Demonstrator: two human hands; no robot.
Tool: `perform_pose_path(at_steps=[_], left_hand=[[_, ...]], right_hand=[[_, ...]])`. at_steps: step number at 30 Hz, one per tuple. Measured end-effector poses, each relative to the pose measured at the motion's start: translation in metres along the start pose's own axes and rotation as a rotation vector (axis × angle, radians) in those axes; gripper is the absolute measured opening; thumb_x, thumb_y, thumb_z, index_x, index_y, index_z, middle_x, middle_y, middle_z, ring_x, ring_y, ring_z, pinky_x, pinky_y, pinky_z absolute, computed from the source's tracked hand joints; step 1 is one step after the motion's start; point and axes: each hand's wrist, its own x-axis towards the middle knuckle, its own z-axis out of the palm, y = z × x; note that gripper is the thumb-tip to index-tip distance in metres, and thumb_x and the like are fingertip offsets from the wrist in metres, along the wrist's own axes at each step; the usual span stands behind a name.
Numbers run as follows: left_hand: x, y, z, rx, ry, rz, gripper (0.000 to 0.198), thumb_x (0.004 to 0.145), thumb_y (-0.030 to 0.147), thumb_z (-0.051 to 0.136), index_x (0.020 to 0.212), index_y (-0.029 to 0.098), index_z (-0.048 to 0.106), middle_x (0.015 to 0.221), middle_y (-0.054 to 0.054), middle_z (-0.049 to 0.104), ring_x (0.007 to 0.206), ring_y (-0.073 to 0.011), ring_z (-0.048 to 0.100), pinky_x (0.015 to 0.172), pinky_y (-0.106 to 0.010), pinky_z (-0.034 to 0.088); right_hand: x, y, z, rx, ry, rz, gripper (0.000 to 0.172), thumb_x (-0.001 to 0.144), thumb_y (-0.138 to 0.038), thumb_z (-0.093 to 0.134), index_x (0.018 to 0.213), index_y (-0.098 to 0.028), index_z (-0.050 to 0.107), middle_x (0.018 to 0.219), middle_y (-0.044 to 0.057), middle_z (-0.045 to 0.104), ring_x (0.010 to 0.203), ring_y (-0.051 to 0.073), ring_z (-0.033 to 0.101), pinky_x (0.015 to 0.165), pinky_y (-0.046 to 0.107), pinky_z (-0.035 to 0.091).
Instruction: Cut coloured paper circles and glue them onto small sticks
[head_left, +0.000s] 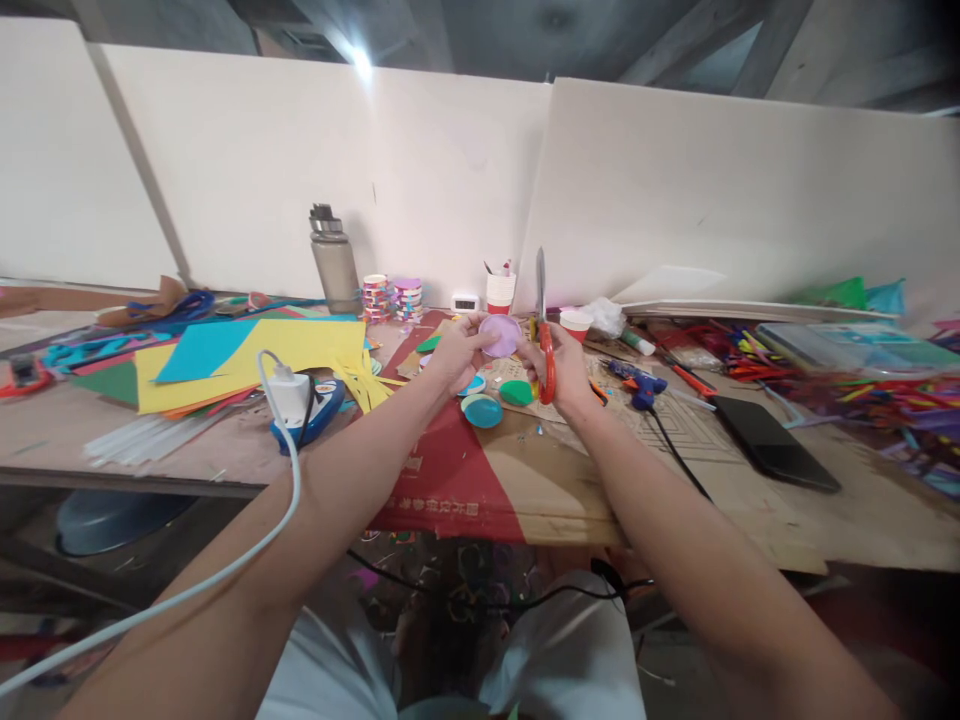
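Note:
Between my two hands is a round purple paper disc (500,336). My left hand (459,352) pinches its left edge between thumb and fingers. My right hand (564,368) has its fingers in the orange handles of a pair of scissors (546,362), blades pointing up, and its fingertips reach the disc's right edge. Below the hands lie a blue disc (481,411) and a green disc (517,392) on the cardboard. More cut discs, partly hidden, are beside my left hand.
Coloured paper sheets (300,345), a power strip (319,410) with a white cable, and a bottle (335,262) are on the left. A glue gun (637,383), a black phone-like slab (772,440) and colourful strips (885,400) lie right. Paper cups (501,292) stand behind.

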Motion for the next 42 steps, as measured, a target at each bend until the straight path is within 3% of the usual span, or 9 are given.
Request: perform_pose_path(at_steps=[5, 8, 12, 15, 19, 28, 42], left_hand=[[-0.003, -0.002, 0.0, 0.173, -0.109, -0.151, 0.03, 0.059, 0.01, 0.083, 0.077, 0.013, 0.06, 0.071, -0.001, 0.065, 0.06, -0.011, 0.061, 0.053, -0.021, 0.049], [0.0, 0.004, -0.003, 0.098, -0.015, -0.105, 0.028, 0.063, 0.009, 0.079, 0.077, 0.015, 0.056, 0.07, -0.001, 0.064, 0.06, -0.012, 0.062, 0.055, -0.024, 0.051], [0.004, 0.02, -0.01, -0.059, 0.13, 0.019, 0.029, 0.065, 0.007, 0.073, 0.081, 0.018, 0.052, 0.077, 0.002, 0.066, 0.07, -0.0126, 0.066, 0.069, -0.028, 0.056], [0.007, 0.029, -0.017, -0.095, 0.173, 0.081, 0.03, 0.066, 0.009, 0.071, 0.084, 0.02, 0.051, 0.082, 0.002, 0.066, 0.076, -0.0132, 0.066, 0.072, -0.028, 0.056], [0.01, 0.031, -0.025, -0.071, 0.201, 0.134, 0.029, 0.065, 0.01, 0.068, 0.088, 0.021, 0.055, 0.085, 0.0, 0.066, 0.077, -0.0129, 0.063, 0.068, -0.024, 0.053], [0.014, 0.027, -0.032, -0.001, 0.253, 0.198, 0.028, 0.063, 0.013, 0.068, 0.088, 0.022, 0.06, 0.09, -0.003, 0.066, 0.084, -0.0173, 0.061, 0.066, -0.026, 0.05], [0.023, 0.021, -0.039, 0.136, 0.283, 0.341, 0.028, 0.063, 0.013, 0.075, 0.087, 0.018, 0.061, 0.08, 0.001, 0.065, 0.072, -0.0113, 0.06, 0.061, -0.019, 0.05]], right_hand=[[0.003, -0.007, -0.008, 0.053, 0.083, -0.028, 0.031, 0.078, -0.037, 0.066, 0.103, -0.021, 0.055, 0.069, -0.002, 0.059, 0.049, 0.011, 0.049, 0.046, 0.025, 0.043], [0.004, -0.007, -0.013, -0.036, 0.072, -0.07, 0.028, 0.083, -0.037, 0.058, 0.107, -0.022, 0.056, 0.084, 0.003, 0.067, 0.064, 0.014, 0.059, 0.059, 0.028, 0.051], [0.002, -0.005, -0.017, -0.392, -0.041, -0.201, 0.044, 0.088, -0.04, 0.055, 0.125, -0.017, 0.056, 0.114, 0.01, 0.069, 0.096, 0.02, 0.065, 0.086, 0.034, 0.052], [-0.002, -0.005, -0.015, -0.653, -0.174, -0.227, 0.041, 0.091, -0.036, 0.053, 0.127, -0.016, 0.06, 0.116, 0.01, 0.071, 0.102, 0.023, 0.065, 0.092, 0.035, 0.049], [-0.006, -0.005, -0.012, -0.841, -0.246, -0.213, 0.039, 0.09, -0.027, 0.053, 0.125, -0.019, 0.066, 0.113, 0.01, 0.073, 0.103, 0.023, 0.066, 0.092, 0.033, 0.049], [-0.009, -0.012, -0.012, -0.989, -0.227, -0.189, 0.044, 0.091, -0.031, 0.052, 0.132, -0.025, 0.064, 0.116, 0.009, 0.074, 0.104, 0.025, 0.067, 0.089, 0.033, 0.05], [-0.014, -0.017, -0.009, -1.197, -0.24, -0.206, 0.043, 0.09, -0.028, 0.048, 0.129, -0.024, 0.066, 0.104, 0.012, 0.076, 0.093, 0.027, 0.069, 0.074, 0.031, 0.046]])
